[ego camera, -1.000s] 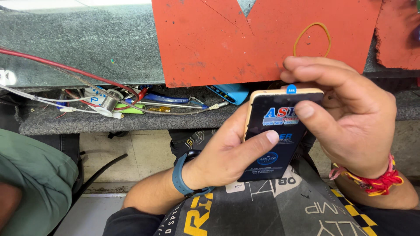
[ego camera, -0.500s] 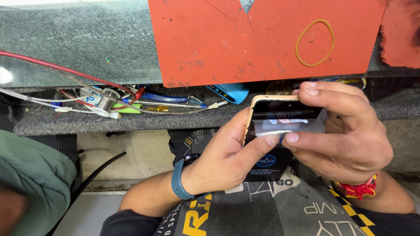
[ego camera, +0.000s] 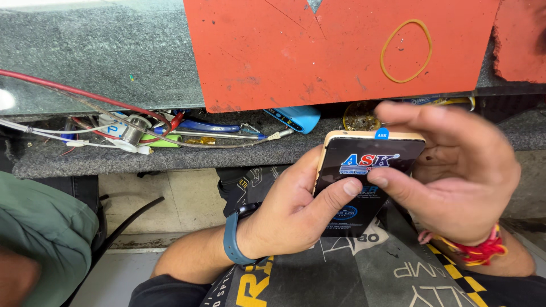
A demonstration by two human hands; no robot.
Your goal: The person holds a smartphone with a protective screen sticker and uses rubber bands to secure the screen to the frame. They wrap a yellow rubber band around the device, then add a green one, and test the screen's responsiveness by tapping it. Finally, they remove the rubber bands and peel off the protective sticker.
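**Phone held in both hands over the lap, cluttered shelf behind**

So here the left hand (ego camera: 290,213) is wrapped around a phone (ego camera: 364,182) from its left side, thumb lying across the dark front, which looks covered by a printed protective film with a little blue pull tab (ego camera: 381,134) sticking up at the top edge. The phone has a tan-coloured rim and sits just in front of the shelf's front edge, above the person's lap. There's a blue watch band (ego camera: 232,241) on the left wrist.

The right hand (ego camera: 455,182) comes in from the right, thumb tip pressed on the front of the phone near the middle, while the other fingers are spread loose above the top edge, a bit blurred. Red threads (ego camera: 472,247) are tied round that wrist.

Behind is a grey carpeted shelf (ego camera: 187,159) with a mess of wires (ego camera: 51,133), a blue-handled tool (ego camera: 210,126) and a light blue gadget (ego camera: 298,117) near the middle. Above that, a red mat (ego camera: 296,51) lies on the tabletop (ego camera: 96,57) with a yellow rubber band (ego camera: 406,51) on it near the right end.

Someone's green sleeve (ego camera: 40,233) pokes in at the lower left.
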